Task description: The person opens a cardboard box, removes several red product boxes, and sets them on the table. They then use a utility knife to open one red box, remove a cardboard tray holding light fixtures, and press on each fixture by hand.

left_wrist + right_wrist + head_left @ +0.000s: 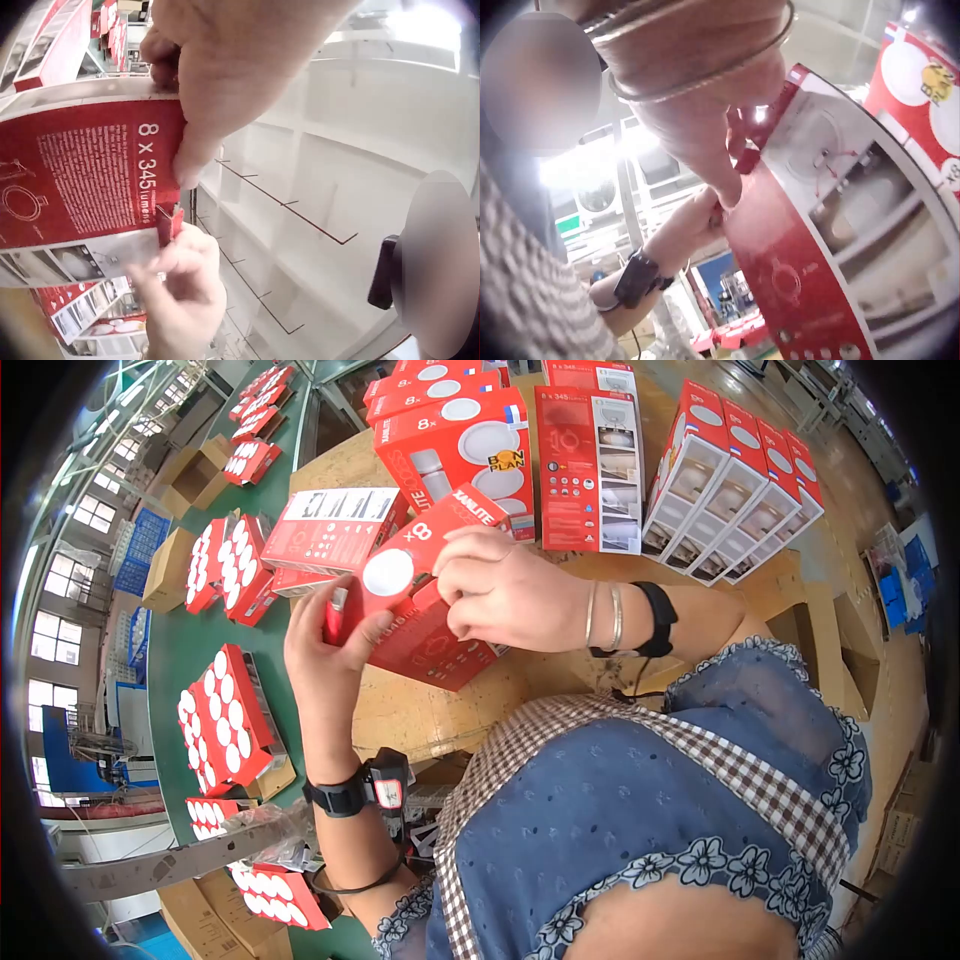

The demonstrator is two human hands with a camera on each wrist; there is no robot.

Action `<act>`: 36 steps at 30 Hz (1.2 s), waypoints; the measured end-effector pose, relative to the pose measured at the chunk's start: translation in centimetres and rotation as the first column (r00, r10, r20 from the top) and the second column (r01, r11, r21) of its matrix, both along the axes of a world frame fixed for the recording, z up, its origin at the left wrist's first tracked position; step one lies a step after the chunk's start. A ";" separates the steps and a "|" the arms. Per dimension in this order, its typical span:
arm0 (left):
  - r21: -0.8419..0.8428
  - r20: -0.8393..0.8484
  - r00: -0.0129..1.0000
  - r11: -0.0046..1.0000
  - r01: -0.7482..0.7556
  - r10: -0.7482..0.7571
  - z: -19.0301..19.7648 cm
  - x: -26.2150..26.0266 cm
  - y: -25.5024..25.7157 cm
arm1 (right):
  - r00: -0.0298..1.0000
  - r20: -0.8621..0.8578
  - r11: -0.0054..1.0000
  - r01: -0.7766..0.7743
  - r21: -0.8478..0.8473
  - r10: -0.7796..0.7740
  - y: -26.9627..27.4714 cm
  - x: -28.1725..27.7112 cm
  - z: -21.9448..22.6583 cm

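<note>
A red box marked 8x (425,635) stands tilted at the table's near edge, its printed side facing me. My left hand (325,645) grips its left end, thumb on the edge, with a small red and white piece (336,612) by the fingers that I cannot identify. At the top edge, right of the white circle, my right hand (500,590) pinches the box with curled fingers. The left wrist view shows the box's text side (90,172) and a torn-looking red flap (171,223) between both hands. In the right wrist view the right thumb presses the box corner (754,195).
Another box (335,520) lies behind the left hand. Upright red boxes (590,470) stand at the back, and several more (735,480) on the right. Along the left, a green surface (170,690) carries open red boxes with white discs (225,720). Cartons (845,650) are at the right.
</note>
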State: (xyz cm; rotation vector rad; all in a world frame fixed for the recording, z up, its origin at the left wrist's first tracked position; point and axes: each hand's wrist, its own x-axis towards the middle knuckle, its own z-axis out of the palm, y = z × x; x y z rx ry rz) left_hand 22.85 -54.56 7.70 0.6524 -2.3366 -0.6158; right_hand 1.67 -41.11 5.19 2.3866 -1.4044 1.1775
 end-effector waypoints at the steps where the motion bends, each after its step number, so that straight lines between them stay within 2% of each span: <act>1: -0.001 0.006 1.000 1.000 0.003 -0.003 0.1 -0.2 -0.4 | 1.000 0.023 0.999 -0.002 -0.045 0.003 0.1 -0.2 0.0; 2: 0.021 0.013 1.000 0.999 0.027 -0.027 0.5 -0.3 -0.1 | 0.997 0.063 0.998 0.048 0.039 -0.050 0.4 -0.5 0.5; 3: 0.027 0.021 0.999 0.999 0.027 -0.027 0.5 -0.1 0.0 | 0.996 0.070 0.998 0.047 0.045 -0.050 0.5 -0.2 0.5; 5: 0.056 0.010 1.000 0.998 0.028 -0.029 0.7 -0.4 -0.2 | 0.971 0.161 0.985 0.174 0.015 -0.174 0.4 -0.3 0.6; 7: 0.049 0.007 0.999 0.998 0.033 -0.033 0.7 -0.6 -0.4 | 0.963 0.148 0.973 0.230 -0.009 -0.226 -0.1 0.2 0.4; 9: 0.048 0.011 0.999 0.998 0.031 -0.031 0.3 -0.5 -0.5 | 0.949 0.045 0.947 0.313 -0.072 -0.311 -0.8 0.7 0.0; 10: 0.079 -0.037 0.999 0.996 0.038 -0.036 0.0 -0.5 -0.6 | 0.944 0.062 0.940 0.329 -0.088 -0.325 -1.1 0.9 -0.1; 11: 0.108 -0.088 0.995 0.993 0.047 -0.037 -0.1 -0.6 -0.7 | 0.944 0.062 0.941 0.328 -0.087 -0.323 -1.3 0.8 -0.1; 13: 0.111 -0.080 0.996 0.993 0.035 -0.026 0.1 -0.6 -0.7 | 0.977 0.083 0.972 0.204 -0.114 -0.195 -1.6 0.6 0.1; 14: 0.114 -0.067 0.998 0.993 0.027 -0.019 0.4 -0.5 -0.7 | 0.977 0.085 0.973 0.203 -0.113 -0.194 -1.5 0.6 -0.3; 15: 0.113 -0.069 0.997 0.993 0.024 -0.017 0.6 -0.5 -0.6 | 0.989 0.031 0.970 0.151 -0.191 -0.147 -1.4 0.2 -1.1; 16: 0.068 -0.031 0.999 0.997 0.032 -0.030 0.9 -0.5 -0.4 | 0.994 -0.028 0.960 0.093 -0.264 -0.104 -1.2 0.0 -1.6; 18: 0.031 0.009 0.999 0.999 0.041 -0.041 2.0 -0.6 0.1 | 0.992 -0.010 0.941 0.118 -0.316 -0.128 -0.8 0.0 -2.2; 20: -0.180 0.185 0.978 0.982 -0.061 0.095 4.1 -0.9 0.7 | 0.987 -0.014 0.902 0.138 -0.410 -0.158 -0.6 0.1 -2.4; 23: -0.210 0.231 0.973 0.975 0.073 -0.023 6.3 -3.1 0.7 | 0.991 0.035 0.903 0.135 -0.408 -0.132 -1.0 0.4 -2.7; 24: -0.215 0.232 0.973 0.974 0.071 -0.019 6.2 -3.6 0.7 | 0.991 0.036 0.902 0.133 -0.411 -0.130 -1.1 0.5 -2.8; 26: -0.163 0.389 0.913 0.965 0.204 -0.128 5.8 -4.6 0.5 | 0.988 0.070 0.891 0.155 -0.427 -0.139 -1.4 0.5 -3.1; 29: -0.069 0.399 0.901 0.974 0.214 -0.169 5.6 -5.0 -0.5 | 0.991 0.090 0.896 0.132 -0.424 -0.103 -1.4 0.5 -2.7; 31: -0.126 0.376 0.903 0.953 0.274 -0.210 5.5 -5.3 -0.8 | 0.988 0.099 0.893 0.149 -0.425 -0.118 -1.4 0.7 -2.8; 33: -0.261 0.409 0.886 0.902 0.342 -0.218 5.7 -5.7 -1.1 | 0.987 0.096 0.889 0.157 -0.430 -0.127 -1.3 0.8 -2.7; 34: -0.265 0.409 0.886 0.901 0.343 -0.217 6.4 -5.7 -1.5 | 0.987 0.097 0.892 0.156 -0.425 -0.126 -1.2 1.0 -2.7; 36: -0.054 0.540 0.797 0.934 0.353 -0.270 8.1 -5.6 -2.7 | 0.988 0.096 0.893 0.153 -0.423 -0.123 -1.2 1.1 -2.7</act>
